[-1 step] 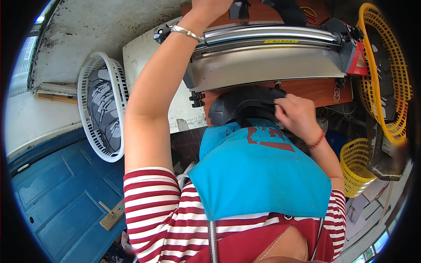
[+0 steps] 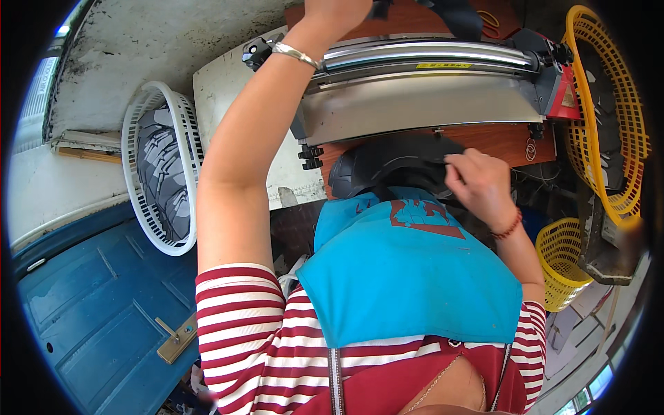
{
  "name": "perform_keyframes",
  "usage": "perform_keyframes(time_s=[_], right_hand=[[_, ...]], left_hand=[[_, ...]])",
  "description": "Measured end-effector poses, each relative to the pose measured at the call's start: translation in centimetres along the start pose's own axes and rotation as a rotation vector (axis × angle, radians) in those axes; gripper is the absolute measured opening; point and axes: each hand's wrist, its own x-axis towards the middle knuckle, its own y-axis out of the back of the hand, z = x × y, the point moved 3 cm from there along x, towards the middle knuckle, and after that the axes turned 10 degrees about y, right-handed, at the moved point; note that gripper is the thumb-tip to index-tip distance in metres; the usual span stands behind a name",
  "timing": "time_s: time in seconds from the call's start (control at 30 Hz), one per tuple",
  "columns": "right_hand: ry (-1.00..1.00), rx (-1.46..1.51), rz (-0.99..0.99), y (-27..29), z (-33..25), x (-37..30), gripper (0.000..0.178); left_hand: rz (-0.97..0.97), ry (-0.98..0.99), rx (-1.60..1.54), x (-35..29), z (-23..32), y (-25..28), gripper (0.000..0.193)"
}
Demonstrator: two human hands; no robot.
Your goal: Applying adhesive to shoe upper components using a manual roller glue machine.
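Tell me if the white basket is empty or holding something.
Holding something: dark pieces with grey patterning lie inside the white basket.

Yellow label point(image 2: 443, 66) with dark characters — on the roller machine point(image 2: 422, 104), small lettering point(image 2: 45, 77) — on a white slatted unit point(image 2: 29, 121)

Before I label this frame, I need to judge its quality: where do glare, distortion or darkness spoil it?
Head view: bright sheen along the metal roller; the fisheye's dark, curved rim clips the blue panel at left and blackens the corners; little detail shows in the black piece by the right hand; the left hand is cut off by the top edge.
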Motion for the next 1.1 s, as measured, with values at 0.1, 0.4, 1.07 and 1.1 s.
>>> perform_keyframes(time_s=[0.1,0.4,1.07,1.1], right_hand=[[-0.069,-0.262,0.062,2.5,1.4,0.1,0.014],[0.002,-0.053,0.071,-5.1,3.5,1.8,0.013],[-0.031,-0.158,0.065,1.8,0.8,-0.8,0.019],[-0.081,-0.235,0.060,2.7,1.2,-0.7,0.021]], left_hand=[[-0.216,0.088,0.046,-2.0,-0.3,-2.8,0.032],[-0.828,0.425,0.112,-2.7,-2.3,-7.6,0.033],[0.102,-0.189,0.064,-0.7,-2.1,-3.0,0.028],[-0.156,-0.003,0.086,-1.7,-2.2,-4.2,0.031]])
